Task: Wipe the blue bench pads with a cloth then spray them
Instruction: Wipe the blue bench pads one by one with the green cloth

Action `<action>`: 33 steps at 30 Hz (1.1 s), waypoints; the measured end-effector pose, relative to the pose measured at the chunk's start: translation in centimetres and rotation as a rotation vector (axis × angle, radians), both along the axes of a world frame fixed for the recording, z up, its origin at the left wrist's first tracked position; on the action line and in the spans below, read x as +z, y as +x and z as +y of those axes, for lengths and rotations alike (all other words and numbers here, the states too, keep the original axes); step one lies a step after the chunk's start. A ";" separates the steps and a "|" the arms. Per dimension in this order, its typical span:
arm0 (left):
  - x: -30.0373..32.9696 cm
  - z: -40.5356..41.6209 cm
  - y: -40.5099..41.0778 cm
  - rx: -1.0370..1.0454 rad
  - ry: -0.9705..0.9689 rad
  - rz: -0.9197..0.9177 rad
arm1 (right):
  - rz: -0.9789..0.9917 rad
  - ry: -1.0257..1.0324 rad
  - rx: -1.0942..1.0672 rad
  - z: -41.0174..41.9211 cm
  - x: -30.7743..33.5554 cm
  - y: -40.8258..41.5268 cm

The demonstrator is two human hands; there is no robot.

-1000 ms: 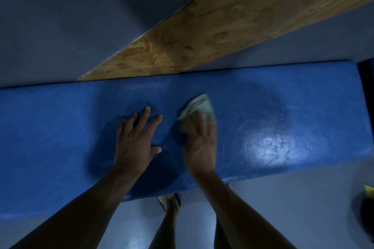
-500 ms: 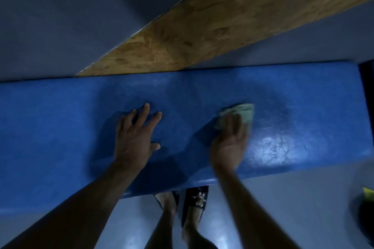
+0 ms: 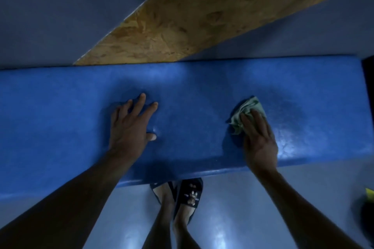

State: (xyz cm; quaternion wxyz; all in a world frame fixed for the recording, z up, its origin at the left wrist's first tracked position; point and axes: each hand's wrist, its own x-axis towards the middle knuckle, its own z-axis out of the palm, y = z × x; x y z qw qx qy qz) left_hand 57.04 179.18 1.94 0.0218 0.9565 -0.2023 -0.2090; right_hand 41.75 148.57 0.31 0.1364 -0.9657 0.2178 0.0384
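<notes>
Blue bench pad (image 3: pixel 192 91) bears both hands flat: left hand (image 3: pixel 129 127) spread bare, right hand (image 3: pixel 259 137) pressing cloth (image 3: pixel 240 113).

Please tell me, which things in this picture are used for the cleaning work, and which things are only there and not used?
Used for the job:
- blue bench pad
- cloth, pressed flat on the pad by the right hand
- left hand, resting flat on the pad

Only there:
- wooden board behind the pad
- sandals on the person's feet
- yellow thing at the right edge, too cut off to identify
</notes>
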 end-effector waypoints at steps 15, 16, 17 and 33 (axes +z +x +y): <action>0.3 2.8 -5.8 -0.042 -0.038 -0.179 | -0.006 0.053 0.397 1.0 -0.4 -5.9; 0.2 2.8 -6.5 -0.027 -0.043 -0.182 | -0.005 0.054 0.245 -0.6 0.2 -6.7; 0.1 2.8 -7.0 -0.019 -0.048 -0.180 | -0.012 0.046 0.109 -1.2 0.6 -7.2; -0.3 2.3 -8.3 0.001 -0.082 -0.205 | -0.036 0.056 0.562 3.1 -0.6 -11.1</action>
